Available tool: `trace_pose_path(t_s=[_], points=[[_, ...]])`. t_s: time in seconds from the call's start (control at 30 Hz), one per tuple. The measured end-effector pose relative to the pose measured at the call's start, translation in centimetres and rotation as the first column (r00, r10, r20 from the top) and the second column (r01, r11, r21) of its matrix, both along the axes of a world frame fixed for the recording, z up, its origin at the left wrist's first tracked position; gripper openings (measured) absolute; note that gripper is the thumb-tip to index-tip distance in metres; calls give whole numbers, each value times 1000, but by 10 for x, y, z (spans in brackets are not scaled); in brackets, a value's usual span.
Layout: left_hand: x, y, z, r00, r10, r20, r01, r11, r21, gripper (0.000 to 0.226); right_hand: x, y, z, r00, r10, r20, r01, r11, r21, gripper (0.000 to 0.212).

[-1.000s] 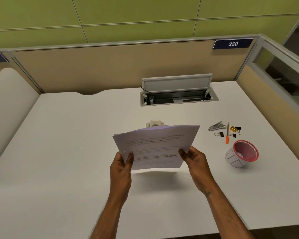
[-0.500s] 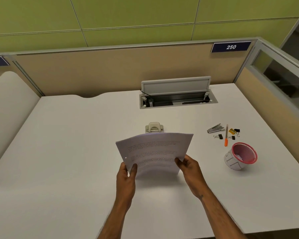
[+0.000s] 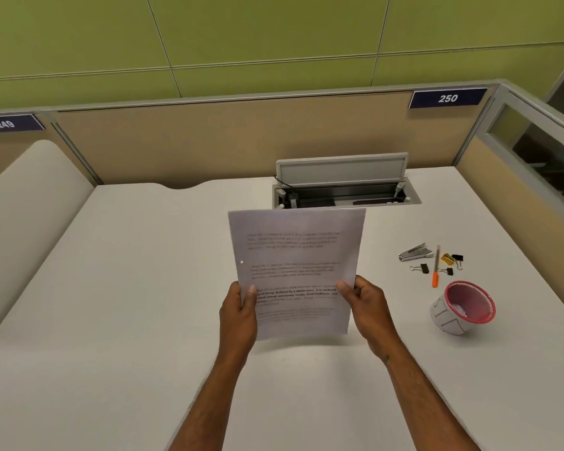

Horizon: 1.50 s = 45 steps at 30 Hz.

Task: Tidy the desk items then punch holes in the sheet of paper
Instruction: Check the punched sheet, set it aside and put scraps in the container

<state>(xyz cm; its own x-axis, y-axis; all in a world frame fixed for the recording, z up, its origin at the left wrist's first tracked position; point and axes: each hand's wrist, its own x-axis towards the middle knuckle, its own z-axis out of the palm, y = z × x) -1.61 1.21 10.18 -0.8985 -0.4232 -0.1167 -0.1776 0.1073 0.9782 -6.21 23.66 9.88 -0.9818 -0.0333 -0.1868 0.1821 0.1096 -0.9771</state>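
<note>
A printed sheet of paper [image 3: 297,255] is held upright above the white desk [image 3: 111,288], facing me. A small hole shows near its left edge. My left hand [image 3: 238,312] grips its lower left edge and my right hand [image 3: 367,307] grips its lower right edge. The hole punch seen earlier behind the sheet is hidden by it. To the right lie a stapler [image 3: 415,252], an orange pen [image 3: 436,270], black binder clips [image 3: 420,267] and a yellow clip [image 3: 447,258]. A pink mesh cup [image 3: 463,307] lies tipped on its side.
An open cable tray [image 3: 345,190] is set into the desk behind the sheet. Beige partition walls [image 3: 209,141] close the back and right side. A rounded white panel [image 3: 23,206] borders the left.
The sheet has been raised from a tilted, flatter pose to upright, and it now covers the hole punch. Both hands stayed on its lower edges.
</note>
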Motion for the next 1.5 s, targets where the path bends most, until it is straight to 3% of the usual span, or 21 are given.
trace_pose_path(t_s=[0.13,0.3,0.47,0.77,0.97,1.13,1.23,1.37,1.5], points=[[-10,-2,-9,991,18,133,-7,997,-79,18,-8,-6,-14,998,-23,63,20,998,55,20],[-12,-17,-21,963,37,266,-11,995,-98,20,-3,-36,-26,991,-116,65,109,988,110,5],[3,-67,-34,927,125,353,-68,983,-169,19,13,-109,-49,982,-116,148,92,982,164,17],[41,-228,-58,865,259,429,-143,948,-284,35,35,-267,-85,944,42,327,-111,975,194,22],[45,-306,-73,849,274,453,-132,938,-320,38,38,-338,-91,930,45,364,-139,961,238,31],[43,-331,-83,854,240,462,-98,946,-310,46,41,-360,-90,955,38,293,-142,929,342,19],[41,-337,-88,857,217,468,-61,943,-326,47,40,-368,-90,961,20,275,-140,895,423,37],[36,-342,-92,838,204,506,8,923,-384,50,40,-375,-91,954,-8,300,-134,884,449,18],[33,-346,-95,808,221,546,39,904,-425,48,40,-377,-92,948,10,318,-163,873,460,28]])
